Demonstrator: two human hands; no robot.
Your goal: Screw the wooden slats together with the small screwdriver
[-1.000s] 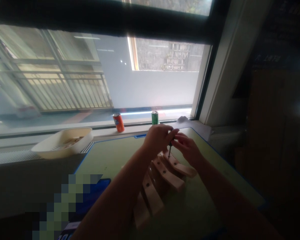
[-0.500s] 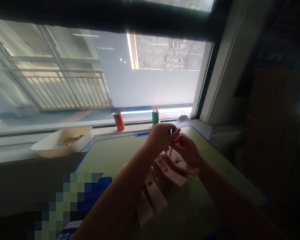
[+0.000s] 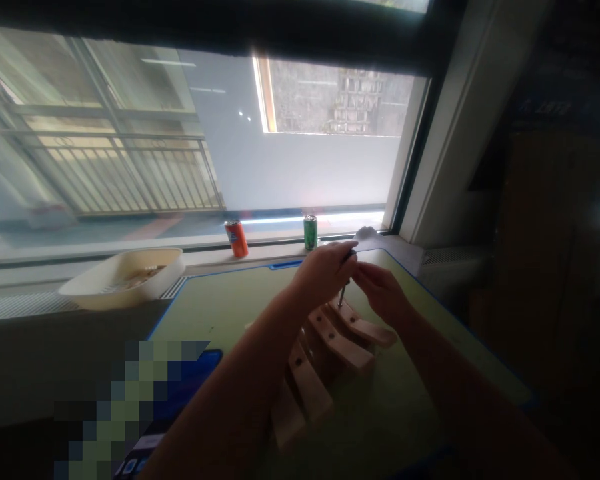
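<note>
Beside a bright window, we are seeing a bare left hand point(image 3: 325, 270) holding a slim, dark-topped, metal-shafted driver point(image 3: 344, 293) in a tightly curled grip. The bare right hand point(image 3: 383, 287) is bringing its bent fingers together just beside the driver's upper part; whether they are touching it, we cannot tell.

The driver is standing nearly upright, leaning slightly right at the top, its tip meeting the farthest pale, bent wooden slat point(image 3: 375, 331). That slat is lying below both hands, its long axis running from beneath the driver toward the near right, its blunt end sitting closest to the right wrist.

Alongside, we are noting other smooth, angled wooden slats point(image 3: 350, 352), dark round holes dotting them, all resting on a matte, pale-green, blue-edged tabletop point(image 3: 230, 300).
</note>
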